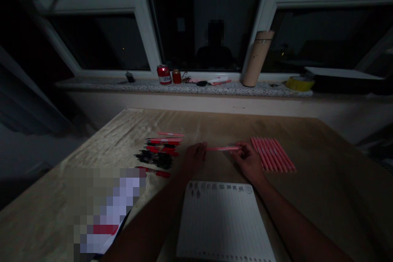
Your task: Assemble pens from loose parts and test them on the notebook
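Note:
A slim pink pen (222, 148) lies level between my two hands, above the table. My right hand (247, 157) pinches its right end. At its left end are the closed fingertips of my left hand (196, 154). Close to my right hand, several pink pens (273, 154) lie side by side in a neat slanted row. On the other side, left of my left hand, is a loose group of black pens (155, 159), red pens (159, 172) and pink pens (170, 134). Below my hands rests a lined notebook (225, 221) with dark scribbles along its top.
The table (310, 213) reaches to a wall under a window. A blurred-out item (119, 204) lies at front left. On the sill (138, 85) stand a red can (163, 74), a small red jar (177, 76), a cardboard tube (258, 59) and a yellow tape roll (299, 83).

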`<state>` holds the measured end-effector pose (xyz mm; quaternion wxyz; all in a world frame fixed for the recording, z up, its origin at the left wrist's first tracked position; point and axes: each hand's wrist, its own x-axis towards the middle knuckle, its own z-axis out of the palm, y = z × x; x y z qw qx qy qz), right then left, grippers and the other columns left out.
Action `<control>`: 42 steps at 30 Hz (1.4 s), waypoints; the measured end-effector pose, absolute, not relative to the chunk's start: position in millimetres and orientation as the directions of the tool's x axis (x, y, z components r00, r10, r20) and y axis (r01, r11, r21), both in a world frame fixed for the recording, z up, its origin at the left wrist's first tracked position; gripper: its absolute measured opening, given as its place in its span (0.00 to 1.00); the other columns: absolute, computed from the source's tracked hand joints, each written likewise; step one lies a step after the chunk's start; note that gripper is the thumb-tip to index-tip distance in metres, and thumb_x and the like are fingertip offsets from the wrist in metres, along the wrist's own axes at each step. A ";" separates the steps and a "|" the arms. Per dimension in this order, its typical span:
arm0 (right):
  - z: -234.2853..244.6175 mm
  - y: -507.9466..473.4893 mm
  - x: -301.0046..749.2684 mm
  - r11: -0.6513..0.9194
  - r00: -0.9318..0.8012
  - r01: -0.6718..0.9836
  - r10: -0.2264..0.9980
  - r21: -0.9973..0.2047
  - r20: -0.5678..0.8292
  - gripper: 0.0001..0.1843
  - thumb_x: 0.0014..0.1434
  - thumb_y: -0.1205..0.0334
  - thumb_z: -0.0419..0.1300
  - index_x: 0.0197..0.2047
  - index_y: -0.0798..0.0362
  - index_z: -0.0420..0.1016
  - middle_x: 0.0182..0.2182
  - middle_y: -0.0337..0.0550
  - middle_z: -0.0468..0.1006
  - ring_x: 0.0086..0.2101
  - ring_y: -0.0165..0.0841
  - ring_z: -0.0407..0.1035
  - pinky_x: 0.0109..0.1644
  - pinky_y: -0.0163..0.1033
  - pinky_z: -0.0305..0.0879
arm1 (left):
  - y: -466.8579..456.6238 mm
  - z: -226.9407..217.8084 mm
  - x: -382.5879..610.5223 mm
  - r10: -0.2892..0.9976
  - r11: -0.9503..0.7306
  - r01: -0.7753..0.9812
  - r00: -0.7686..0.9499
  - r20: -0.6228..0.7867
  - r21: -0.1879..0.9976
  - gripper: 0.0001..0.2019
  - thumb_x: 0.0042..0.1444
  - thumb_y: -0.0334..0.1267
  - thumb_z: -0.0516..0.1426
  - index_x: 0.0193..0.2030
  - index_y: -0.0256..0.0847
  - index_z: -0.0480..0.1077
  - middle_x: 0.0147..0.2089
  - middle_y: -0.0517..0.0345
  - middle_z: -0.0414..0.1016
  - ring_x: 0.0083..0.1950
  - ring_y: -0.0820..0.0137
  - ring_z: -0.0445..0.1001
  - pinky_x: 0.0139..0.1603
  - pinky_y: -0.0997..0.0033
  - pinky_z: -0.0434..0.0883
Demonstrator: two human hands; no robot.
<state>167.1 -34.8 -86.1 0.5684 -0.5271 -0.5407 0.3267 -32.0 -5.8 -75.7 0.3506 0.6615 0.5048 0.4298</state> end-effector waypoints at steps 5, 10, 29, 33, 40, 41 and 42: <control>-88.4 -33.8 168.4 0.232 0.199 0.227 0.940 -0.946 0.278 0.19 0.48 0.53 0.64 0.40 0.52 0.66 0.21 0.33 0.65 0.21 0.27 0.59 0.24 0.32 0.54 | -7.7 -70.5 -31.4 0.974 -0.226 0.394 0.107 0.200 0.891 0.22 0.57 0.52 0.47 0.20 0.38 0.61 0.18 0.63 0.61 0.23 0.75 0.62 0.27 0.75 0.58; -91.1 -32.3 169.6 0.230 0.207 0.226 0.938 -0.947 0.277 0.19 0.47 0.52 0.64 0.39 0.52 0.67 0.21 0.32 0.65 0.21 0.27 0.59 0.23 0.32 0.54 | -8.4 -68.0 -30.4 0.979 -0.196 0.329 0.115 0.167 0.924 0.19 0.55 0.52 0.49 0.23 0.38 0.62 0.20 0.64 0.61 0.24 0.75 0.62 0.26 0.76 0.59; -90.5 -32.3 169.8 0.232 0.205 0.250 0.936 -0.940 0.286 0.19 0.47 0.52 0.64 0.40 0.52 0.67 0.27 0.38 0.71 0.25 0.30 0.64 0.27 0.34 0.59 | -3.5 -79.4 -30.9 0.975 -0.212 0.262 0.122 0.186 0.942 0.13 0.52 0.44 0.53 0.37 0.36 0.69 0.22 0.64 0.64 0.25 0.76 0.63 0.25 0.78 0.60; -90.3 -32.7 169.3 0.221 0.208 0.247 0.939 -0.943 0.274 0.19 0.47 0.52 0.64 0.40 0.51 0.67 0.25 0.37 0.70 0.24 0.30 0.63 0.26 0.34 0.58 | -3.3 -78.7 -30.6 0.979 -0.191 0.267 0.117 0.164 0.945 0.12 0.52 0.43 0.53 0.36 0.36 0.68 0.23 0.64 0.64 0.25 0.77 0.62 0.25 0.78 0.60; -83.8 -34.6 167.6 0.194 0.211 0.130 0.953 -0.972 0.218 0.21 0.44 0.48 0.65 0.37 0.52 0.68 0.22 0.36 0.69 0.23 0.30 0.62 0.24 0.33 0.56 | -1.2 -82.7 -32.0 0.974 -0.208 0.248 0.145 0.176 0.946 0.11 0.51 0.43 0.55 0.36 0.36 0.68 0.25 0.62 0.68 0.26 0.76 0.64 0.27 0.78 0.62; -82.0 -35.0 167.2 0.187 0.205 0.091 0.958 -0.978 0.203 0.20 0.44 0.48 0.65 0.36 0.52 0.68 0.23 0.36 0.70 0.23 0.30 0.63 0.25 0.33 0.56 | -1.0 -83.7 -32.3 0.968 -0.223 0.244 0.166 0.186 0.944 0.12 0.51 0.43 0.55 0.36 0.36 0.68 0.26 0.61 0.69 0.27 0.76 0.65 0.28 0.78 0.62; -80.3 -35.5 166.7 0.180 0.199 0.054 0.962 -0.982 0.187 0.20 0.45 0.48 0.65 0.35 0.52 0.69 0.23 0.37 0.71 0.23 0.29 0.63 0.25 0.33 0.56 | -1.1 -84.3 -32.5 0.963 -0.239 0.248 0.188 0.195 0.939 0.12 0.51 0.43 0.55 0.36 0.36 0.69 0.27 0.60 0.70 0.28 0.75 0.66 0.29 0.77 0.63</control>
